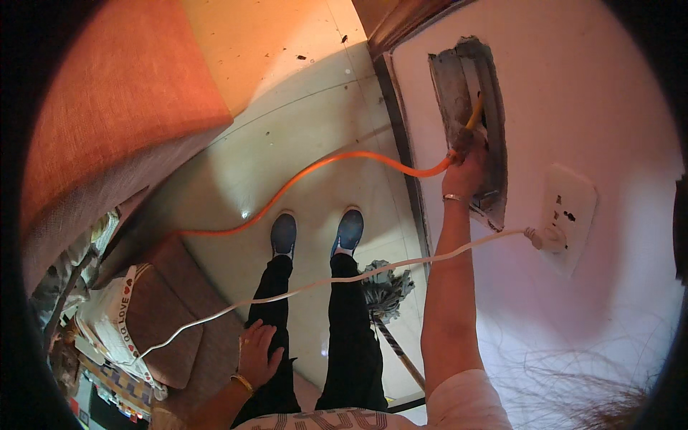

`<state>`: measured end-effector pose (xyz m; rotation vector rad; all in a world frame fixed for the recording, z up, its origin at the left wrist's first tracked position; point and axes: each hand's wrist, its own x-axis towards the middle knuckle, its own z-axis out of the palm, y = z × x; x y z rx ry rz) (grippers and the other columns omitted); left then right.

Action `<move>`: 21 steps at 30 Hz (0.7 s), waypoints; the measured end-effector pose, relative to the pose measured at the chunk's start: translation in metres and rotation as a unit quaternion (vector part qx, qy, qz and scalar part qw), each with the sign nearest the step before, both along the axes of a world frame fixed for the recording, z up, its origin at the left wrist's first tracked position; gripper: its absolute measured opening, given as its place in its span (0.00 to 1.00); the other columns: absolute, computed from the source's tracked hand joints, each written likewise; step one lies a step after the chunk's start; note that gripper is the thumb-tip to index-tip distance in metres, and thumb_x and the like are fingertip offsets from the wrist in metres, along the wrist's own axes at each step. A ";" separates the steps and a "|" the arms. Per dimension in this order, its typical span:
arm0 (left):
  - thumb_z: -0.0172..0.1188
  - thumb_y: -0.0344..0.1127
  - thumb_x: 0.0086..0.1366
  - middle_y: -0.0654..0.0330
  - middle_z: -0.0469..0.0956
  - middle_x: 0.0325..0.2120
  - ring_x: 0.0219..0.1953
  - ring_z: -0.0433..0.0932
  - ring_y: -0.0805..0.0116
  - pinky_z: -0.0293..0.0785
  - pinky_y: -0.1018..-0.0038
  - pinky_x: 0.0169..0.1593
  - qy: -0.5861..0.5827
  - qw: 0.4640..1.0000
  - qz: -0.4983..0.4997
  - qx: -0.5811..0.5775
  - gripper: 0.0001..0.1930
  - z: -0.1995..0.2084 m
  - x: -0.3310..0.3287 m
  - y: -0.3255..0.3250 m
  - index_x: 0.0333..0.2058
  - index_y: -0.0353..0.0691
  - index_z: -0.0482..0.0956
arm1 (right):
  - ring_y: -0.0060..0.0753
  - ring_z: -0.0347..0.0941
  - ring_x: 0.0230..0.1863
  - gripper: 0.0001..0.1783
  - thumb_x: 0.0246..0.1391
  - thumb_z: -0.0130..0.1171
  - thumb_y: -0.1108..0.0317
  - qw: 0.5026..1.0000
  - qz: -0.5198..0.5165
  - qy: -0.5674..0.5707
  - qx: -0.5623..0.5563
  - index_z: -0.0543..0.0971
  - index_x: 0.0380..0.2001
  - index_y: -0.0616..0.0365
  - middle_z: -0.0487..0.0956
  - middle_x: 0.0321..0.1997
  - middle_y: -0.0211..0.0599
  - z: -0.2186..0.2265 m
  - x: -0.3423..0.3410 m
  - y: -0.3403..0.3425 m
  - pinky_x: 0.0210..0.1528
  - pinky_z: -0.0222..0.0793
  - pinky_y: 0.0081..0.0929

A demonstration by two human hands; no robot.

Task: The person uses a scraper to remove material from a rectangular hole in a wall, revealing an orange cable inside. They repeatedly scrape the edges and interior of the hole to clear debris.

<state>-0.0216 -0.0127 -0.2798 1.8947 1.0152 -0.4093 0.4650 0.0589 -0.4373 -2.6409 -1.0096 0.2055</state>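
My right hand [467, 168] reaches out to a long rough-edged recess [460, 84] cut in the white wall. Its fingers are closed round an orange hose or thick cable [358, 155]. Beyond the fingers a yellow length [475, 112] runs up into the recess; whether it is the same piece I cannot tell. From the hand the orange line curves left across the floor to the sofa. My left hand [258, 352] hangs by my left thigh, fingers spread and holding nothing.
A white plug sits in a wall socket [570, 208], and its white cord [315, 284] crosses in front of my legs. A grey mop [387, 290] lies beside my right foot. An orange-brown sofa [129, 93] stands left, with a cloth bag [111, 322] nearer me. Dark bits dot the floor [315, 104].
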 end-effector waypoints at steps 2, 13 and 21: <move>0.59 0.36 0.52 0.50 0.69 0.45 0.55 0.62 0.48 0.57 0.55 0.55 0.011 1.000 -0.006 0.003 0.24 -0.004 -0.002 -0.001 0.48 0.35 0.67 | 0.52 0.65 0.53 0.21 0.49 0.51 0.76 0.998 -0.039 0.053 0.021 0.69 0.50 0.61 0.68 0.52 0.50 0.007 -0.006 0.009 0.52 0.64 0.40; 0.60 0.36 0.51 0.51 0.68 0.46 0.55 0.62 0.49 0.56 0.52 0.56 0.012 0.998 -0.062 0.002 0.24 -0.016 -0.009 -0.008 0.47 0.37 0.68 | 0.51 0.60 0.58 0.23 0.50 0.52 0.74 0.996 -0.043 -0.064 -0.033 0.67 0.51 0.63 0.64 0.57 0.51 0.005 -0.016 -0.009 0.57 0.62 0.39; 0.59 0.37 0.53 0.52 0.68 0.45 0.56 0.61 0.51 0.56 0.53 0.56 -0.008 0.997 -0.076 0.012 0.23 -0.019 -0.005 -0.008 0.48 0.38 0.68 | 0.50 0.63 0.56 0.27 0.47 0.59 0.68 0.987 -0.123 -0.073 -0.077 0.66 0.51 0.59 0.67 0.53 0.53 -0.003 -0.001 0.003 0.55 0.62 0.38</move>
